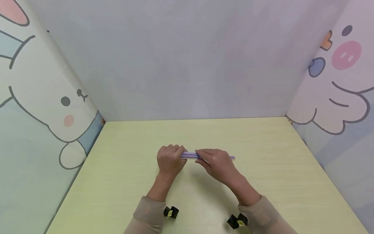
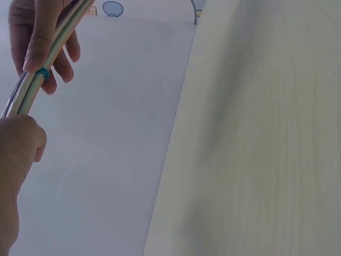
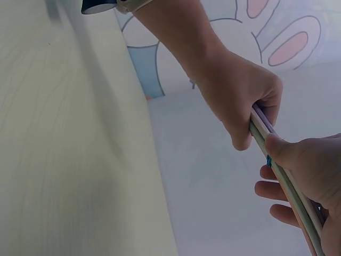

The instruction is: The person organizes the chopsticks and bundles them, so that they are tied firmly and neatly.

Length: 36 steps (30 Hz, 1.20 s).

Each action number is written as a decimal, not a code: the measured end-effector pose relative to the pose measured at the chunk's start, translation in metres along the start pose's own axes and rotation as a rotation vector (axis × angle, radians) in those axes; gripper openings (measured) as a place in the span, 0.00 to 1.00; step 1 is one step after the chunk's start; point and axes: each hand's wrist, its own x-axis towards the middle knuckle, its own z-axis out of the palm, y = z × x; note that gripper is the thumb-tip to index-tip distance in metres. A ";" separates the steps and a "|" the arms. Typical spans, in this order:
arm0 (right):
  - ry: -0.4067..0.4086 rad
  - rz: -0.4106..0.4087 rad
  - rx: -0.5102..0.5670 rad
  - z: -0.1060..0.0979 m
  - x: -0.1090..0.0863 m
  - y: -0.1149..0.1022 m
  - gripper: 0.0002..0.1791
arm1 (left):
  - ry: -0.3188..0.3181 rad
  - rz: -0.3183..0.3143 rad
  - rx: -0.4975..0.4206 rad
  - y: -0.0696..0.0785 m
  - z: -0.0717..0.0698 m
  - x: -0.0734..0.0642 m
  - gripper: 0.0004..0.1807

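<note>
A bundle of slim pastel sticks, lilac and white in the head view, is held level above the table. My left hand is wrapped in a fist around its left part. Thumb and fingers of my right hand pinch the bundle from the other side. Between the two hands, a thin blue-green band circles the sticks, right by the right fingertips. Green and pale sticks show side by side in the left wrist view. Past my right hand, the stick ends poke out; the left ends are hidden in my fist.
Under the hands lies a pale yellow wooden table. A plain grey-lilac wall rises behind it, and side panels with cartoon animals stand left and right. Small black devices sit by both sleeve cuffs.
</note>
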 end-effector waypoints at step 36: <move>0.156 0.015 0.024 -0.015 -0.025 0.044 0.21 | -0.057 -0.103 -0.039 -0.021 -0.006 -0.006 0.14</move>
